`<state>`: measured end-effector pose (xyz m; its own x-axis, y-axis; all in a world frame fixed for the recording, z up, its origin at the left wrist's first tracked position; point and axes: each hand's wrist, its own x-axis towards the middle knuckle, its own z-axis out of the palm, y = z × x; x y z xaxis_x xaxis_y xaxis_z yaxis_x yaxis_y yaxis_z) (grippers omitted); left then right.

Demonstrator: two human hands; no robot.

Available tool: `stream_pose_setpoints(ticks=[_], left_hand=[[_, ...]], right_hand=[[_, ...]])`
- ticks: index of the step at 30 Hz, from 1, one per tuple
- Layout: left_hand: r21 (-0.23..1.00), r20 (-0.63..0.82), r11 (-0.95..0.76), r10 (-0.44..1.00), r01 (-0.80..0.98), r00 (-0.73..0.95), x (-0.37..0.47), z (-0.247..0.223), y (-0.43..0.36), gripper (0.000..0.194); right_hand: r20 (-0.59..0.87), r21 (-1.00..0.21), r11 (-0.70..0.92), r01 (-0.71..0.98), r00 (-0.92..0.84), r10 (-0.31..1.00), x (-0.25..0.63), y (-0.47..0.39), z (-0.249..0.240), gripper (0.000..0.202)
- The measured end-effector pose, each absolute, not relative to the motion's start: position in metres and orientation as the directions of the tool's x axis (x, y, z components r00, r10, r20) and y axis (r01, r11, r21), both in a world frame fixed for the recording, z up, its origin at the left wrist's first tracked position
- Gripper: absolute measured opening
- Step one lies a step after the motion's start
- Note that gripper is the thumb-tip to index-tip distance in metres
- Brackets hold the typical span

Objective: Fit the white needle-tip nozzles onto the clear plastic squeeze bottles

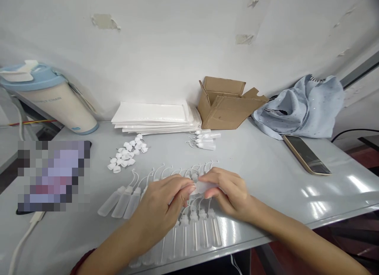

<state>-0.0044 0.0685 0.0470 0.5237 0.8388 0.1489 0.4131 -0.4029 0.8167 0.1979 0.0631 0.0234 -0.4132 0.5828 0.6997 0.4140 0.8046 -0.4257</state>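
Note:
Above the table's middle, a small translucent plastic squeeze bottle (205, 187) lies sideways between my two hands. My right hand (229, 190) grips its body between thumb and fingers. At its neck end, my left hand (170, 196) is closed in a pinch around a small white cap, mostly covered by the fingertips. Below the hands is a row of similar bottles (194, 229) with thin strap-like tails. Another row (122, 204) runs behind and to the left, partly hidden by my left hand and forearm.
White caps with needle-like tips (126, 154) are heaped at the back left. Several bottles (205, 141) lie before an open cardboard box (227, 109) and stacked white padded envelopes (151, 113). A tumbler (59, 101) and pixelated phone (56, 176) are left; another phone (306, 154) and blue cloth bag (308, 109) right.

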Motion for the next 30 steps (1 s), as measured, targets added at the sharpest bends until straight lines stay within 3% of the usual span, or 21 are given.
stream_pose_setpoints(ticks=[3,7,11,14,16,18,21,23,26,28,30], left_hand=[[0.865,0.033,-0.279,0.860,0.416,0.508,-0.005,0.051,0.068,0.027],[0.909,-0.178,-0.102,0.782,0.404,0.597,-0.005,0.061,0.070,0.041],[0.919,-0.150,-0.119,0.776,0.376,0.613,-0.005,0.063,0.069,0.046],[0.877,0.014,-0.300,0.796,0.374,0.605,-0.005,0.057,0.066,0.045],[0.748,0.249,-0.550,0.751,0.371,0.612,-0.005,0.052,0.064,0.041],[0.529,0.450,-0.759,0.630,0.379,0.633,-0.007,0.046,0.064,0.033],[0.213,0.552,-0.882,0.463,0.420,0.693,-0.008,0.041,0.066,0.018],[0.143,0.555,-0.888,0.438,0.438,0.707,-0.009,0.039,0.067,0.014],[0.355,0.500,-0.823,0.568,0.444,0.654,-0.008,0.040,0.068,0.011],[0.541,0.396,-0.712,0.685,0.448,0.611,-0.007,0.042,0.067,0.015],[0.649,0.281,-0.609,0.750,0.457,0.599,-0.006,0.046,0.066,0.025]], right_hand=[[0.727,-0.405,0.823,0.399,-0.405,0.555,0.197,0.062,0.023,0.021],[0.749,-0.385,0.841,0.381,-0.403,0.526,0.197,0.063,0.028,0.023],[0.754,-0.391,0.849,0.356,-0.404,0.517,0.197,0.063,0.030,0.023],[0.692,-0.491,0.795,0.356,-0.395,0.604,0.197,0.060,0.032,0.022],[0.594,-0.630,0.705,0.326,-0.382,0.708,0.197,0.058,0.033,0.022],[0.443,-0.796,0.551,0.251,-0.380,0.812,0.198,0.058,0.032,0.025],[0.162,-0.971,0.221,0.088,-0.434,0.886,0.198,0.061,0.028,0.031],[0.042,-0.997,0.064,0.031,-0.468,0.883,0.199,0.064,0.025,0.033],[0.077,-0.988,0.126,0.086,-0.431,0.899,0.200,0.065,0.027,0.030],[0.205,-0.945,0.286,0.157,-0.395,0.895,0.201,0.064,0.030,0.025],[0.343,-0.877,0.439,0.196,-0.386,0.856,0.201,0.064,0.033,0.021]])
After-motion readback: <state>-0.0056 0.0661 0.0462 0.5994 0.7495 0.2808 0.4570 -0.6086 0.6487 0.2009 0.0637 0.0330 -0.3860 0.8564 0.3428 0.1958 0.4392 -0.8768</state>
